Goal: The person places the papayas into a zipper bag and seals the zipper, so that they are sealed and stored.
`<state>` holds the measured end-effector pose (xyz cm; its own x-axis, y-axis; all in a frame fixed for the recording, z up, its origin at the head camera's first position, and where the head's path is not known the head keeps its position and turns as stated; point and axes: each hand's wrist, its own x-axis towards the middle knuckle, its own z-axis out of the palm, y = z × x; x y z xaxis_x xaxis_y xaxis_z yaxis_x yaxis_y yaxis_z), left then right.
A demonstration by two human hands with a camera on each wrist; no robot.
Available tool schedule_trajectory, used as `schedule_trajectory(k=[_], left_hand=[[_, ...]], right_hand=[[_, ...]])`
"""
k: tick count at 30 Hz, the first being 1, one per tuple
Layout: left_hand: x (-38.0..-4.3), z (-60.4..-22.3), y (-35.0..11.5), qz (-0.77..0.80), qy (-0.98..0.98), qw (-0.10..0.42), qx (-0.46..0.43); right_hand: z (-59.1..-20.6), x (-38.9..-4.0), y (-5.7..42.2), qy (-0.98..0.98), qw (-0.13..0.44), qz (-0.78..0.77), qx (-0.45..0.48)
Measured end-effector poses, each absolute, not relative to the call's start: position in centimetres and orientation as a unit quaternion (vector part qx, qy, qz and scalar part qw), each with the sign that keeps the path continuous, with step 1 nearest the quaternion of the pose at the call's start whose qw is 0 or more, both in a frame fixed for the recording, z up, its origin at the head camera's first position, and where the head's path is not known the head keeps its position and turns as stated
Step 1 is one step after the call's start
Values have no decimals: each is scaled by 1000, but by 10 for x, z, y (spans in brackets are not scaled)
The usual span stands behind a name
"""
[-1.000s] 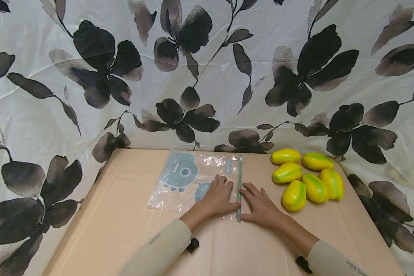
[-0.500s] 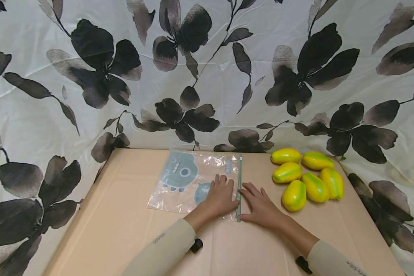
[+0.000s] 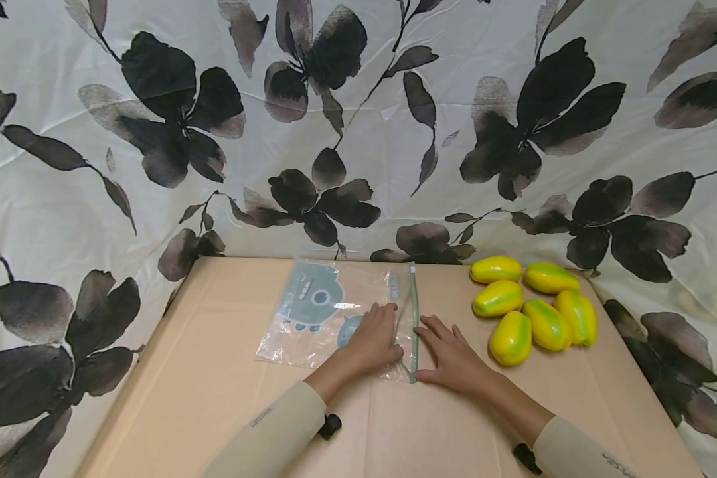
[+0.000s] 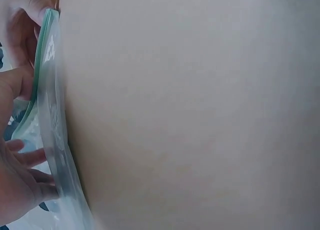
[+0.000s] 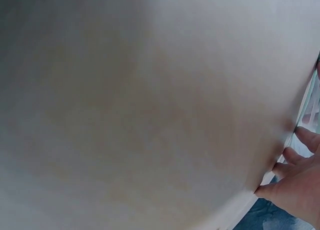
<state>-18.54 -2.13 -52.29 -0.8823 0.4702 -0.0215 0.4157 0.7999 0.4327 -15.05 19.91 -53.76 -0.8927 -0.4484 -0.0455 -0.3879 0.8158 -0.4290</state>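
A clear zip bag [image 3: 311, 345] with a blue cartoon print and green seal strip lies flat on the cardboard-coloured board. My left hand [image 3: 367, 338] rests on its top layer near the mouth, thumb and fingers spread. In the left wrist view that thumb meets the green strip [image 4: 42, 55], and the fingers lie against the plastic. My right hand [image 3: 451, 352] touches the outer edge of the strip, fingers mostly straight. A gap shows between the two edges of the mouth. The right wrist view has the right fingertips [image 5: 300, 132] along the bag's edge.
Several yellow-green oval fruits [image 3: 510, 338] lie grouped at the board's back right, beyond my right hand. The tan board [image 3: 203, 385] ends at a white cloth [image 3: 424, 199] with dark flowers, which rises behind and on both sides.
My left hand has shifted slightly left, drawing the bag's upper edge with it, so the mouth now gapes. The right hand and the fruits have barely moved.
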Motion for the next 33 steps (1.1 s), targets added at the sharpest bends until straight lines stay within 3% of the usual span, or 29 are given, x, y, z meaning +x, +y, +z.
schedule_trajectory(k=[9, 24, 33], left_hand=[[-177, -520, -22, 197, 941, 66, 267], [-176, -518, -20, 183, 944, 119, 248], [-173, -519, -17, 169, 951, 107, 235]], right_hand=[[-539, -151, 199, 951, 72, -209, -218], [-540, -152, 200, 947, 47, -211, -236], [-538, -152, 200, 951, 45, -197, -235]])
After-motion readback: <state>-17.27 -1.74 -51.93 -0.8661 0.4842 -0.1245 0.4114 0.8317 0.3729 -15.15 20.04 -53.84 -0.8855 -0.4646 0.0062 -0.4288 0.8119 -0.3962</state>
